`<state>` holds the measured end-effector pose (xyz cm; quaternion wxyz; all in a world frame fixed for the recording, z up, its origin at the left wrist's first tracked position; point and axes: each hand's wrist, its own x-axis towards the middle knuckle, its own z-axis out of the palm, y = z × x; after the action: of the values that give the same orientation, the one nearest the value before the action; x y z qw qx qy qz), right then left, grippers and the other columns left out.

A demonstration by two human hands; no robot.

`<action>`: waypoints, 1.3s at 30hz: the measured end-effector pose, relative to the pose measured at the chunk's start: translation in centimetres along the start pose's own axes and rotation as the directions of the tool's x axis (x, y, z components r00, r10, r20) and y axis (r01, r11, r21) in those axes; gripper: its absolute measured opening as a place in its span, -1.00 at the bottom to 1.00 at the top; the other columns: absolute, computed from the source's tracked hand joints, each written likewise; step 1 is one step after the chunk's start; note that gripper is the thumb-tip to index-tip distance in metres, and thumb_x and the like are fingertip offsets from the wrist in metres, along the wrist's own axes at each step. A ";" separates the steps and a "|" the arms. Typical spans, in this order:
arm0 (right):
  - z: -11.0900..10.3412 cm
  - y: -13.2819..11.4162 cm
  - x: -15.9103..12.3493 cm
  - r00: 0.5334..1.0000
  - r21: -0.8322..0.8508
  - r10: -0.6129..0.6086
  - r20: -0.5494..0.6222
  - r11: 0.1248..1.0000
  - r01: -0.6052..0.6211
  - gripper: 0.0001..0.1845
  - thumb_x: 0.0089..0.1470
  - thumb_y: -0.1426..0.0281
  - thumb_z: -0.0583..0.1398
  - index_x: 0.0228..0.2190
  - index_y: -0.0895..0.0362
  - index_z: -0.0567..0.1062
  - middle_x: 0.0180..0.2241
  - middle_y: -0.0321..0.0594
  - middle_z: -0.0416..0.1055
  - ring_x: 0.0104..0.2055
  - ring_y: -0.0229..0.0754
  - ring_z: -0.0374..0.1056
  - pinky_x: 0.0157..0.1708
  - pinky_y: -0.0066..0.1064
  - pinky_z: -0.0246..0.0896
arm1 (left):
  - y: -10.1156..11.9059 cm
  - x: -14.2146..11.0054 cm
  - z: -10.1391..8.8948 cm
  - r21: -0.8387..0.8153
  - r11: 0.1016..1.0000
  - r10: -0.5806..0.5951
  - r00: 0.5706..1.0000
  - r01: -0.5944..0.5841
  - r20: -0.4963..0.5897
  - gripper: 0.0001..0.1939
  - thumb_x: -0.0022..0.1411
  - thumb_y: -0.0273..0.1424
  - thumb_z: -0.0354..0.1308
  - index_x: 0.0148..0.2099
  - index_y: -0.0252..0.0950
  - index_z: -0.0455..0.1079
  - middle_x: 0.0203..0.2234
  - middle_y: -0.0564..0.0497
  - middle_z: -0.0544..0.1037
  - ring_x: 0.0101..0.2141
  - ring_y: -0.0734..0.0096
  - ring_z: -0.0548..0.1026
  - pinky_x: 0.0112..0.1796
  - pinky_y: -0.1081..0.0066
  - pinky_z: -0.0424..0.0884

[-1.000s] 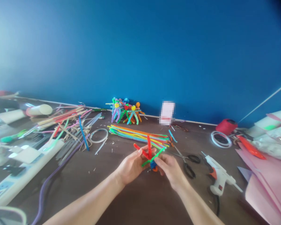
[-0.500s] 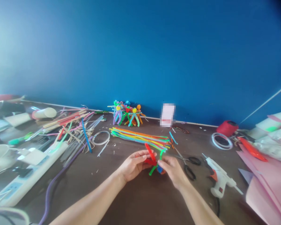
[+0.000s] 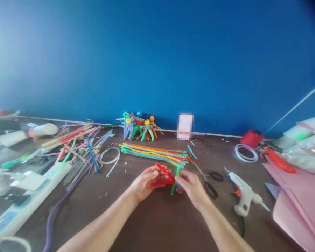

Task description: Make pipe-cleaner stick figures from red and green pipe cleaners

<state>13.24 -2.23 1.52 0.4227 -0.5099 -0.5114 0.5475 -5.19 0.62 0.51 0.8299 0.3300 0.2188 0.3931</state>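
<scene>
In the head view, a small pipe-cleaner figure is between my hands above the table. It has two spread red legs pointing left, a green strip across it for arms, and a blue part mostly covered by my right fingers. My right hand pinches it near the green strip. My left hand curls around the red legs, fingers behind them and thumb raised; how firmly it grips cannot be seen. Just beyond lies a bundle of colourful pipe cleaners. Black-handled scissors lie right of my right hand.
Several finished pipe-cleaner figures stand by the blue wall. A white glue gun and pink sheets are at the right. Leftward are a power strip, a heap of sticks and a clear ring.
The figure has turned in my hands: the red legs now point left rather than up, and the green strip stands nearly upright. My left fingers have shifted along the legs.
</scene>
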 end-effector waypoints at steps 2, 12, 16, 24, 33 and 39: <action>0.0 -0.6 -0.4 0.995 -0.097 -0.092 -0.026 0.991 0.089 -0.74 -0.07 0.24 0.13 -0.62 0.16 0.28 -0.68 -0.39 0.16 -0.62 -0.34 0.17 -0.62 -0.52 0.09 | 0.1 -0.3 -0.2 -0.003 1.000 0.015 0.999 -0.015 0.042 -0.70 0.11 -0.34 0.07 -0.12 -0.38 0.34 -0.22 -0.17 0.48 -0.20 0.20 0.44 -0.26 0.31 0.35; 1.3 -2.1 -2.6 0.837 -0.333 -0.547 0.018 0.786 0.521 -0.87 -0.02 0.41 0.10 -0.57 0.15 0.33 -0.58 -0.30 0.26 -0.54 -0.32 0.17 -0.52 -0.49 0.09 | 0.3 -0.2 0.3 -0.079 0.996 -0.030 0.995 0.038 0.100 -0.63 0.15 -0.18 -0.04 -0.26 -0.41 0.38 -0.42 -0.09 0.51 -0.44 0.42 0.46 -0.48 0.50 0.35; 1.5 -1.8 -2.1 0.852 -0.324 -0.523 -0.031 0.812 0.486 -0.89 0.00 0.41 0.10 -0.51 0.15 0.36 -0.56 -0.30 0.29 -0.52 -0.31 0.19 -0.50 -0.48 0.12 | -0.2 -0.2 0.8 0.049 0.999 -0.004 0.991 -0.003 0.137 -0.73 -0.04 -0.47 0.17 -0.20 -0.36 0.37 -0.34 -0.06 0.50 -0.35 0.35 0.46 -0.28 0.39 0.34; 2.0 -0.8 -0.8 0.825 -0.395 -0.554 -0.107 0.786 0.476 -0.91 -0.02 0.42 0.13 -0.53 0.13 0.37 -0.43 -0.24 0.26 -0.36 -0.23 0.24 -0.38 -0.43 0.18 | -0.2 -0.3 1.2 0.248 0.968 0.023 0.995 -0.046 0.094 -0.56 -0.08 -0.49 0.22 -0.07 -0.29 0.35 -0.23 -0.11 0.46 -0.28 0.29 0.41 -0.39 0.40 0.36; 0.6 -1.2 -0.6 0.851 -0.359 -0.505 -0.147 0.829 0.430 -0.86 0.05 0.41 0.06 -0.37 0.12 0.42 -0.40 -0.22 0.31 -0.38 -0.24 0.26 -0.39 -0.43 0.20 | -0.1 0.2 0.7 0.377 0.923 -0.057 0.997 0.072 -0.052 -0.66 -0.16 -0.35 0.30 -0.28 -0.41 0.44 -0.69 0.06 0.39 -0.70 0.61 0.28 -0.69 0.59 0.16; 0.5 -2.3 -0.6 0.858 -0.381 -0.497 0.133 0.773 0.507 -0.73 -0.02 0.50 0.09 -0.24 0.04 0.42 -0.09 -0.16 0.23 0.00 -0.12 0.13 -0.06 -0.23 0.08 | -0.3 -0.6 1.1 0.327 0.922 -0.208 0.978 0.206 -0.029 -0.76 -0.21 -0.35 0.31 -0.47 -0.41 0.45 -0.76 0.07 0.37 -0.74 0.60 0.28 -0.71 0.59 0.14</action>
<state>12.68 -2.62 3.86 0.4325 -0.4241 -0.7355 0.3036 -4.74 -0.44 1.05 0.8010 0.4395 0.3123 0.2603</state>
